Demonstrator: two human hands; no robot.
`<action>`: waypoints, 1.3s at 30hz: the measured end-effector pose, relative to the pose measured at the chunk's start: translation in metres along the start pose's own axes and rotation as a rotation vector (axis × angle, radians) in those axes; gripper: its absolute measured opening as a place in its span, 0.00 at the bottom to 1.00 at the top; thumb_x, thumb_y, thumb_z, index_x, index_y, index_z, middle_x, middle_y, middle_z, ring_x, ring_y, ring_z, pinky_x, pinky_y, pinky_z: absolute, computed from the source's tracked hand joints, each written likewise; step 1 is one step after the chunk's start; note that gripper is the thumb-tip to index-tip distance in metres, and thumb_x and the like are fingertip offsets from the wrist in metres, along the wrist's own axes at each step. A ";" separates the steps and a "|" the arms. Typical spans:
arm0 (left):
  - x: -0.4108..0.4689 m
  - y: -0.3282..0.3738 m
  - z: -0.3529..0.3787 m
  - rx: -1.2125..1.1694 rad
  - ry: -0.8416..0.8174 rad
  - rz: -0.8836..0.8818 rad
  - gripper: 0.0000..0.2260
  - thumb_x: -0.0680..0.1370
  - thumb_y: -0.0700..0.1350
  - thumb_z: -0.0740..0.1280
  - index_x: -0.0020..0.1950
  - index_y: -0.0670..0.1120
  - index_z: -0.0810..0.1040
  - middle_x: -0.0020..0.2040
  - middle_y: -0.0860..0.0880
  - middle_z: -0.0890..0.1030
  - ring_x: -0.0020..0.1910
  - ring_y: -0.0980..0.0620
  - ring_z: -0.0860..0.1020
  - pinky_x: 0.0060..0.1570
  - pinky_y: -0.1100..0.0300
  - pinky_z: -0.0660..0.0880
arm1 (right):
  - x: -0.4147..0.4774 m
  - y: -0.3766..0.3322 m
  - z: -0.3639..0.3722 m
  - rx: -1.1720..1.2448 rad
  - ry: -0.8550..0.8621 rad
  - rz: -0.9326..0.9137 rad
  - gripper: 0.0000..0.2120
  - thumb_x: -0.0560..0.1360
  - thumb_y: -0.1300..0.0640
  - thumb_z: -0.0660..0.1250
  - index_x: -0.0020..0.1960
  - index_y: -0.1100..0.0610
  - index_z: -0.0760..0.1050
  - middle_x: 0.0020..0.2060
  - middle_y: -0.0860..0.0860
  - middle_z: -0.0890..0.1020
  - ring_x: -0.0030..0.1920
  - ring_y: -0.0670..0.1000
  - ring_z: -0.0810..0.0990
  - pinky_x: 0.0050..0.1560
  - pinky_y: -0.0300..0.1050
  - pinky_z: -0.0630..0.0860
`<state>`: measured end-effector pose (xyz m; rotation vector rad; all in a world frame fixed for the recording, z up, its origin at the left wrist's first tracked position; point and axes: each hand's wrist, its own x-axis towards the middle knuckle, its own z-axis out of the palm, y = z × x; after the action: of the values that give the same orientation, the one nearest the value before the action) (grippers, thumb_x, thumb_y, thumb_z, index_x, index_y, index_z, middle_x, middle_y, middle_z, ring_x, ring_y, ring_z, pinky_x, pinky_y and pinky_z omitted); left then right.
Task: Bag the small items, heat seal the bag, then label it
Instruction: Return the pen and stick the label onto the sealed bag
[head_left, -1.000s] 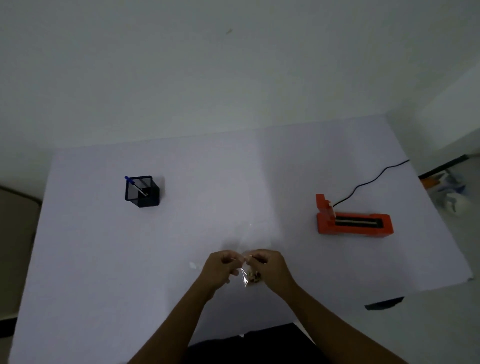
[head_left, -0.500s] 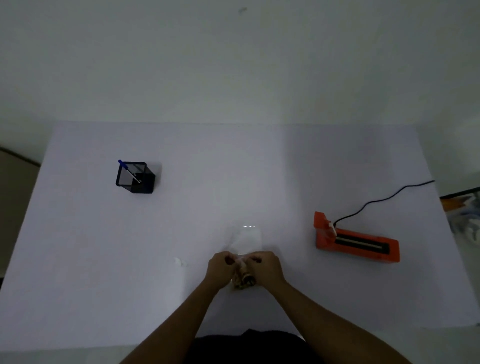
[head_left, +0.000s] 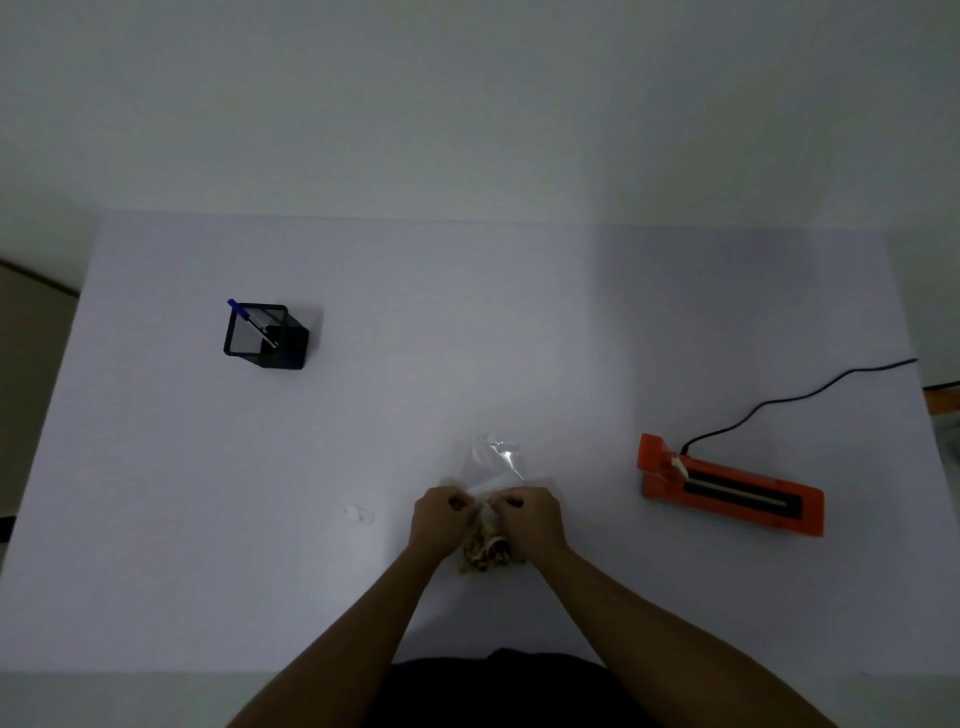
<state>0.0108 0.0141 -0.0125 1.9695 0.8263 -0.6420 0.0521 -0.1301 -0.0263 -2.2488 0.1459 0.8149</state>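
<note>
Lowered to the table, clear bag of small items, both hands' grip pinching it.

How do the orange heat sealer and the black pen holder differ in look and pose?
The heat sealer is orange, long and low, lying flat on the right; the pen holder is black mesh, boxy and upright on the left. A black cord runs from the sealer; the holder contains a blue pen. Both rest untouched on the white table.

White table, pen holder, orange heat sealer, clear bag
</note>
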 end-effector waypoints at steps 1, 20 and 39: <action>0.001 0.001 0.000 0.009 0.006 0.004 0.06 0.75 0.47 0.71 0.45 0.46 0.86 0.41 0.53 0.84 0.40 0.56 0.79 0.36 0.72 0.69 | 0.000 0.000 0.001 0.004 0.004 0.002 0.11 0.70 0.54 0.72 0.36 0.62 0.82 0.32 0.55 0.84 0.34 0.48 0.82 0.37 0.46 0.77; 0.009 0.005 0.011 0.096 0.027 -0.007 0.08 0.74 0.43 0.66 0.37 0.43 0.80 0.34 0.49 0.81 0.33 0.53 0.78 0.35 0.60 0.75 | 0.001 0.002 -0.001 -0.015 0.000 -0.035 0.10 0.71 0.54 0.71 0.31 0.53 0.79 0.26 0.45 0.76 0.28 0.41 0.74 0.28 0.29 0.65; 0.003 0.012 0.015 0.173 0.087 -0.022 0.07 0.75 0.44 0.65 0.38 0.46 0.78 0.36 0.50 0.80 0.35 0.53 0.79 0.35 0.60 0.76 | 0.004 0.000 0.000 -0.099 0.040 0.043 0.13 0.70 0.48 0.73 0.34 0.54 0.74 0.32 0.48 0.79 0.33 0.48 0.77 0.29 0.38 0.67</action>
<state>0.0197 -0.0023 -0.0156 2.1598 0.8707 -0.6632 0.0546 -0.1296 -0.0288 -2.3628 0.1773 0.8162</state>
